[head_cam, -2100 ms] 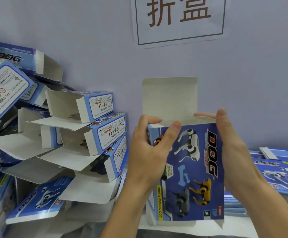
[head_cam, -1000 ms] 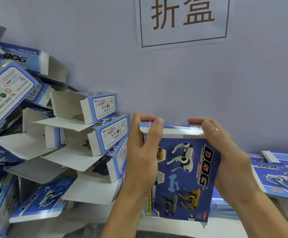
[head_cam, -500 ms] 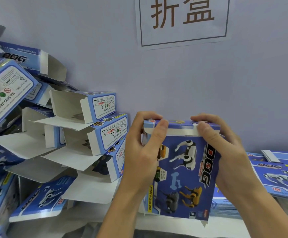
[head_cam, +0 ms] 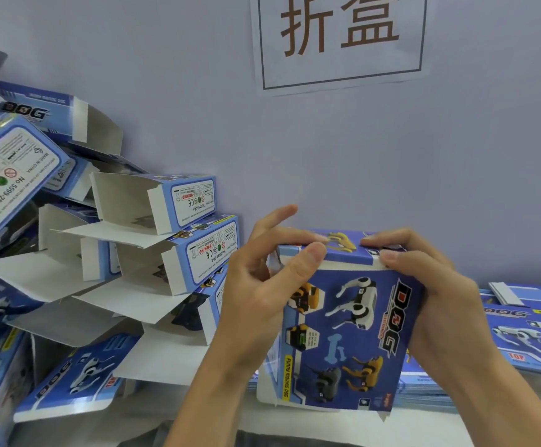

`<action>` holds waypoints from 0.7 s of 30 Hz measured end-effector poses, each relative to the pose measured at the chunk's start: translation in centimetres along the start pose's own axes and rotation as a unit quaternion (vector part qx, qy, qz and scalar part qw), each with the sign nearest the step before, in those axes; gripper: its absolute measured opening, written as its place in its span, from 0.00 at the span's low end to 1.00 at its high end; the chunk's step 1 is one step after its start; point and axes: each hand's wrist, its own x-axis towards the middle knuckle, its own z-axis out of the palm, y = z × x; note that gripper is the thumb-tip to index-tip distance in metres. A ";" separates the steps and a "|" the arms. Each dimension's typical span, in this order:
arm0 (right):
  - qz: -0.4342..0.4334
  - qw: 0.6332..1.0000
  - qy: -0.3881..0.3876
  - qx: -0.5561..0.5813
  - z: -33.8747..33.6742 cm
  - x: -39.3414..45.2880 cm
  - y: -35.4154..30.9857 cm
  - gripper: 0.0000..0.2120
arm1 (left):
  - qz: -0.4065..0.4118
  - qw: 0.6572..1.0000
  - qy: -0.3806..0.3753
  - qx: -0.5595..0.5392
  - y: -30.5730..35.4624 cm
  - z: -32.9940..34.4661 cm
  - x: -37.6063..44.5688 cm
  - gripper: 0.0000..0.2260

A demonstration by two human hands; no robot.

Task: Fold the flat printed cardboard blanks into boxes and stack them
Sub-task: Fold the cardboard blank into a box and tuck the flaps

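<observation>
I hold a blue printed box upright in front of me, its face showing robot dogs and the word DOG. My left hand grips its upper left corner, thumb pressed on the folded-down top flap and fingers over the top. My right hand grips the upper right corner and right side, thumb on the flap's front edge. The top flap lies folded over the opening. The box's bottom flaps hang loose at the lower edge.
A leaning pile of folded boxes with open white flaps fills the left. Flat printed blanks lie stacked at the right on the white table. A paper sign hangs on the wall behind.
The tall white top flap, upright 2 s ago, has been folded down over the opening. Both hands moved up to the top corners and now press the flap in.
</observation>
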 end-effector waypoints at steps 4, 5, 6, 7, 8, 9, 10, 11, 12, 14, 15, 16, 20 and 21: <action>0.009 1.000 -0.004 0.011 0.3 0.0 0.2 0.07 | -0.003 1.000 0.021 -0.002 0.3 0.6 -0.1 0.18; 0.008 1.000 -0.005 0.015 0.3 -0.1 0.3 0.07 | 0.007 0.999 0.040 0.018 0.3 0.9 0.0 0.18; 0.007 1.000 -0.005 0.018 0.4 0.0 0.3 0.07 | 0.022 0.998 0.050 0.043 0.2 1.1 0.0 0.15; 0.007 1.000 -0.005 0.022 0.3 -0.1 0.3 0.07 | 0.034 0.996 0.052 0.060 0.1 1.4 0.0 0.13; 0.010 1.000 -0.005 0.025 0.2 -0.1 0.3 0.07 | 0.041 0.996 0.047 0.066 -0.1 1.6 0.0 0.11; 0.012 1.000 -0.005 0.027 0.1 -0.1 0.3 0.07 | 0.043 0.996 0.040 0.064 -0.1 1.6 -0.1 0.10; 0.014 0.999 -0.004 0.029 0.1 -0.1 0.3 0.07 | 0.045 0.996 0.033 0.064 -0.2 1.6 -0.1 0.10; 0.014 1.000 -0.003 0.028 0.0 -0.1 0.2 0.07 | 0.047 0.996 0.029 0.067 -0.2 1.6 -0.1 0.10; 0.012 1.000 -0.002 0.026 0.0 -0.1 0.3 0.06 | 0.051 0.996 0.026 0.071 -0.2 1.5 -0.1 0.10; 0.007 1.000 -0.007 0.025 0.1 -0.1 0.4 0.06 | 0.053 0.997 0.018 0.062 -0.1 1.2 -0.1 0.08; 0.005 1.000 -0.010 0.029 0.2 -0.1 0.4 0.06 | 0.049 0.997 0.006 0.057 0.0 1.0 -0.1 0.07; -0.001 0.999 -0.014 0.035 0.2 -0.1 0.4 0.07 | 0.043 0.997 -0.011 0.058 0.1 0.7 -0.2 0.09; -0.032 0.996 -0.062 0.060 -0.5 -0.2 0.2 0.20 | -0.008 0.997 -0.075 0.010 0.5 -0.7 -0.1 0.13; -0.026 0.996 -0.078 0.041 -0.7 -0.2 0.0 0.24 | -0.013 0.997 -0.079 0.009 0.5 -0.8 0.0 0.14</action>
